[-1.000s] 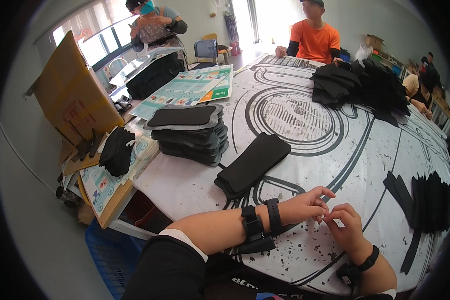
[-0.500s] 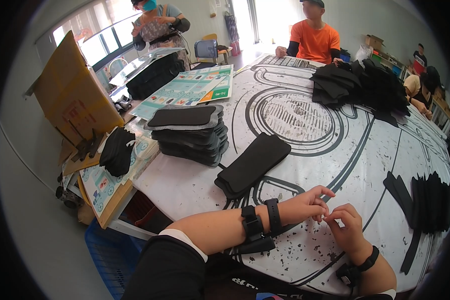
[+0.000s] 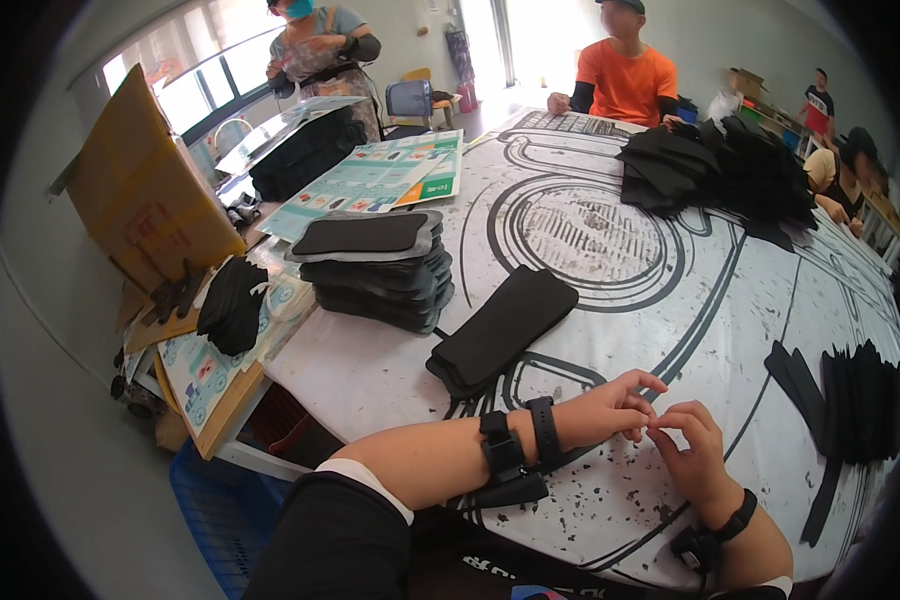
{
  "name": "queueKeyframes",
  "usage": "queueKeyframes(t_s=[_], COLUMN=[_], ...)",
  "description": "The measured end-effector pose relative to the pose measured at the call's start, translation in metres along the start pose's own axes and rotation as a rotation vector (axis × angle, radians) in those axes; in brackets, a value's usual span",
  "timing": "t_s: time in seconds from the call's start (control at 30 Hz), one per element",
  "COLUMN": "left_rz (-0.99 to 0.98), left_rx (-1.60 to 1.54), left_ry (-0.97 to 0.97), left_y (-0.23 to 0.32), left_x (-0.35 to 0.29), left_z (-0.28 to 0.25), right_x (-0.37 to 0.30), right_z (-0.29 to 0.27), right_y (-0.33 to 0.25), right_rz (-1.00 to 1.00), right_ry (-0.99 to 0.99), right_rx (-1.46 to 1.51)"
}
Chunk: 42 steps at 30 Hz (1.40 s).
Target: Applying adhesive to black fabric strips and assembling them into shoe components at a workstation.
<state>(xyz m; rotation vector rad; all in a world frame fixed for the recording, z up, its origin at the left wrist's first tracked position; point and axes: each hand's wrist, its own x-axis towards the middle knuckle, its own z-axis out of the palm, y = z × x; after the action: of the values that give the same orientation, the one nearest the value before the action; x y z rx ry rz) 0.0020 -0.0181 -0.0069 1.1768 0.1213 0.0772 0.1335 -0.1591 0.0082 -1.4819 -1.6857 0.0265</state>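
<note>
My left hand (image 3: 610, 410) and my right hand (image 3: 692, 452) meet at their fingertips over the near part of the table. On the left, the index finger points outward while the thumb and other fingers curl in. My right thumb and index finger pinch together against the left fingertips. Whatever lies between them, if anything, is too small to see. Nearest to the hands is a small stack of black, rounded-end pads (image 3: 505, 328), lying flat beyond my left wrist. Behind it stands a taller pile of black pads with grey edges (image 3: 375, 270).
A white table cover (image 3: 740, 375) with black line drawings lies underneath. Black strips (image 3: 860, 405) sit at the right, a heap of black pieces (image 3: 720, 175) at the far right. A cardboard box (image 3: 155, 170) and a blue crate (image 3: 215, 515) are at left. Several people are around.
My hands keep nearly the same pose, fingertips together. The view has shifted slightly. At the far right, a person in the background stands more upright and another has raised their head.
</note>
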Motion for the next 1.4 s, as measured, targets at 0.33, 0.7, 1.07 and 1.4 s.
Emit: queueKeyframes(t_s=[0.33,0.7,1.07,1.4], left_rz=[-0.006,-0.019,-0.009,-0.013], left_rx=[0.02,0.045,0.057,0.056], left_ry=[0.036,0.007,0.037,0.053], left_y=[0.0,0.003,0.002,0.001], left_x=[-0.003,-0.001,-0.001,0.0], left_z=[-0.001,0.003,0.002,0.001], right_x=[0.001,-0.003,-0.002,-0.002], right_z=[0.0,-0.003,-0.003,-0.003], right_y=[0.01,0.008,0.009,0.011], right_rz=[0.021,0.014,0.058,0.081], right_ry=[-0.117,-0.142,-0.074,-0.09], right_rx=[0.188,0.19,0.187,0.183])
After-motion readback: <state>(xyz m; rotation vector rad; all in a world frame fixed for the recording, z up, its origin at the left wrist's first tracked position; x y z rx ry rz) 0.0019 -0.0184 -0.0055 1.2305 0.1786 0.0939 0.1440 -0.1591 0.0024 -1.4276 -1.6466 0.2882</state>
